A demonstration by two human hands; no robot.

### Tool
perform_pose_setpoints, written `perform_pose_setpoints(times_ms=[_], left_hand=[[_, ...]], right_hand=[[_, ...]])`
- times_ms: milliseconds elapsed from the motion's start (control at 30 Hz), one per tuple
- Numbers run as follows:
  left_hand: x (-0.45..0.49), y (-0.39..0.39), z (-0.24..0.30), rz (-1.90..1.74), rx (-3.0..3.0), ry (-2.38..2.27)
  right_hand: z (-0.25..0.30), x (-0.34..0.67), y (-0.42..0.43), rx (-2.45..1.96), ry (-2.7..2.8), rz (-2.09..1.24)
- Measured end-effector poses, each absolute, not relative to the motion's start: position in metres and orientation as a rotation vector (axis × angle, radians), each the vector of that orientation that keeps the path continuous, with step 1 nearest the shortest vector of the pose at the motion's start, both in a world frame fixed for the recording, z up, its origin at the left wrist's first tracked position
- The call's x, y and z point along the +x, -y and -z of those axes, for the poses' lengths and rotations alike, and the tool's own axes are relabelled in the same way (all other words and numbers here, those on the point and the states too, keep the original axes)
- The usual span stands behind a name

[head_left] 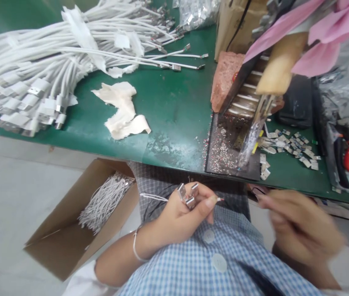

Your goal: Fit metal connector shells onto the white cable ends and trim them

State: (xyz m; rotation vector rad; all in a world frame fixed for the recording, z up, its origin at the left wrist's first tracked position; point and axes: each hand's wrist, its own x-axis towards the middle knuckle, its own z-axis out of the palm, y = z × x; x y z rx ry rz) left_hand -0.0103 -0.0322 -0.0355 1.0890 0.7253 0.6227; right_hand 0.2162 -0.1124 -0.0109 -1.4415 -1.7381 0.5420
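In the left hand [182, 218] at six o'clock, three metal plugs [190, 202] are held and one wire end [220, 199] is pinched; the right hand [307, 230] is blurred at four, its grip untellable.

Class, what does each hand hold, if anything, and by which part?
Left hand: a wire, pinched just behind its tip, with metal plugs inside the grip. Right hand: too blurred to tell.

Cables [54, 45] lie left on the table [174, 102] (a box [60, 213] below). Loose connectors [309, 152] lie right of the mat [220, 152].
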Motion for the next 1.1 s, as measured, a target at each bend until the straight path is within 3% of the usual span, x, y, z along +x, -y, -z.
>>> perform_pose_setpoints(times_ms=[300,1100], left_hand=[[-0.012,0.039,0.04,-0.606,1.105,-0.732],[-0.012,0.038,0.037,-0.549,1.13,-0.773]], right_hand=[[0.024,0.188,0.089,-1.192,1.984,-0.554],[0.028,0.185,0.086,-1.207,1.869,-0.674]])
